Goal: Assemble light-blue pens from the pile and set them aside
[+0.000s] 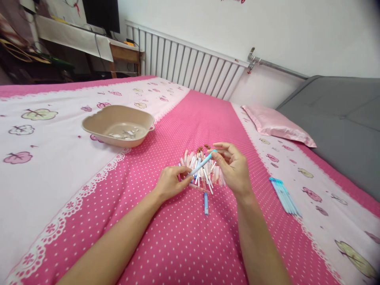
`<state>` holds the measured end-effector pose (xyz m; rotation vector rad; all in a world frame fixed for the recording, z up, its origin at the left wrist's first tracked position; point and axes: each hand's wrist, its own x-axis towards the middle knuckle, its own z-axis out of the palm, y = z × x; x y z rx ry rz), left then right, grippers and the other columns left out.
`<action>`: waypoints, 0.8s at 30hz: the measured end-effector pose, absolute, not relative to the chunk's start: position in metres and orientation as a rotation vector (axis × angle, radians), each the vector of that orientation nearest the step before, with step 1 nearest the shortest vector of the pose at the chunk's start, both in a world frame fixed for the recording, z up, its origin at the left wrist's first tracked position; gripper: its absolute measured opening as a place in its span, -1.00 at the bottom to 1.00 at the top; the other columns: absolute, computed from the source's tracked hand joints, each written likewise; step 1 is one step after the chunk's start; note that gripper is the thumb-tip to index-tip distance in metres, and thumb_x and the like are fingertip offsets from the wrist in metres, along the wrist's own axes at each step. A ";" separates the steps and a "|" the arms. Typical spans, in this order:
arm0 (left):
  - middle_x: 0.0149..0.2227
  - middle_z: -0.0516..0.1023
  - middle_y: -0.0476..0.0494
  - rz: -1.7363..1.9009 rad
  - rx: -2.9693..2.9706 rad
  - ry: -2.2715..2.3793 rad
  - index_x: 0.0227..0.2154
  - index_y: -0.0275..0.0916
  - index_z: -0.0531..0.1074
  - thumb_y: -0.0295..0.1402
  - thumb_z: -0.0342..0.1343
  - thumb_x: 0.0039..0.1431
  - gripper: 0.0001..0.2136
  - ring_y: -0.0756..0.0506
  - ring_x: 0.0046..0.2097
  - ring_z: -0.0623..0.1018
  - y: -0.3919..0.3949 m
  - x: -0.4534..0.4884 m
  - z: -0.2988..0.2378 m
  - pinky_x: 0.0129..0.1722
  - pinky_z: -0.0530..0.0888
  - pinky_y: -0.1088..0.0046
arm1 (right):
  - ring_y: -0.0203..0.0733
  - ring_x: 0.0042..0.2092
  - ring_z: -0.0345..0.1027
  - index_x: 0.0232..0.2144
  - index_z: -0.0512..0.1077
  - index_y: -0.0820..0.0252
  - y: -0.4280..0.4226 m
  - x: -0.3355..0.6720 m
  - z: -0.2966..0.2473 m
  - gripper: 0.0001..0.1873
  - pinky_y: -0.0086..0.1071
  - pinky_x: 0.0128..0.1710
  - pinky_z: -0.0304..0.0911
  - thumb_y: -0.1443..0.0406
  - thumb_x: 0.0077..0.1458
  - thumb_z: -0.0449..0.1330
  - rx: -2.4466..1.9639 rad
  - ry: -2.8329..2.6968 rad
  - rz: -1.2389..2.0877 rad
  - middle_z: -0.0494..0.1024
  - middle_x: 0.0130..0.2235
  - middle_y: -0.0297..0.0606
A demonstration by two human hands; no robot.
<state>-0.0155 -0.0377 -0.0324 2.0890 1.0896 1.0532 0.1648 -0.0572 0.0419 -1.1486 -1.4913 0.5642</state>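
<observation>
A light blue pen (200, 165) with a turquoise end slants between my two hands. My left hand (173, 181) pinches its lower end between thumb and fingers. At the upper, turquoise end, my right hand (234, 166) grips it with thumb and fingertips. Beneath the pen lies a loose heap of pen parts (210, 182), white sticks and pinkish tubes among them, partly hidden by my hands. A short blue pen piece (206, 204) rests on the bedspread just in front of the heap. Off to the right is a neat bundle of light blue pens (285, 196) with turquoise ends.
A beige plastic basin (89, 126) with small white bits on its bottom sits at the left. The pink polka-dot bedspread (184, 245) covers the bed. A pink pillow (276, 126) lies at the right by a grey headboard (335, 114). White railings (184, 59) stand beyond the bed.
</observation>
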 end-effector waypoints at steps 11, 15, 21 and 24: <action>-0.46 0.59 -0.09 1.062 2.108 1.077 -0.36 -0.27 0.56 -0.29 0.09 0.10 -0.80 0.02 -0.48 0.45 -0.038 -0.016 -0.034 -0.43 0.33 0.54 | -0.19 -0.23 0.47 -0.18 0.41 0.16 -0.058 0.164 0.042 -0.72 -0.31 -0.24 0.34 0.17 0.06 0.23 -1.145 -1.512 0.585 0.57 -0.25 -0.23; -0.46 0.59 -0.08 1.065 2.103 1.074 -0.36 -0.27 0.56 -0.29 0.09 0.10 -0.80 0.02 -0.49 0.44 -0.038 -0.016 -0.034 -0.44 0.33 0.54 | -0.17 -0.20 0.47 -0.16 0.41 0.15 -0.057 0.164 0.041 -0.71 -0.29 -0.21 0.34 0.16 0.07 0.22 -1.155 -1.528 0.589 0.57 -0.22 -0.21; -0.45 0.59 -0.09 1.067 2.101 1.075 -0.35 -0.27 0.57 -0.29 0.09 0.11 -0.80 0.02 -0.48 0.45 -0.038 -0.015 -0.033 -0.43 0.33 0.54 | -0.17 -0.20 0.46 -0.14 0.40 0.15 -0.057 0.164 0.039 -0.69 -0.27 -0.20 0.34 0.16 0.08 0.21 -1.165 -1.551 0.613 0.56 -0.21 -0.19; -0.46 0.59 -0.10 1.075 2.105 1.066 -0.35 -0.28 0.56 -0.29 0.09 0.11 -0.80 0.02 -0.49 0.45 -0.038 -0.015 -0.032 -0.44 0.33 0.54 | -0.16 -0.18 0.46 -0.13 0.39 0.15 -0.058 0.163 0.039 -0.69 -0.28 -0.20 0.33 0.19 0.07 0.22 -1.160 -1.548 0.640 0.57 -0.21 -0.20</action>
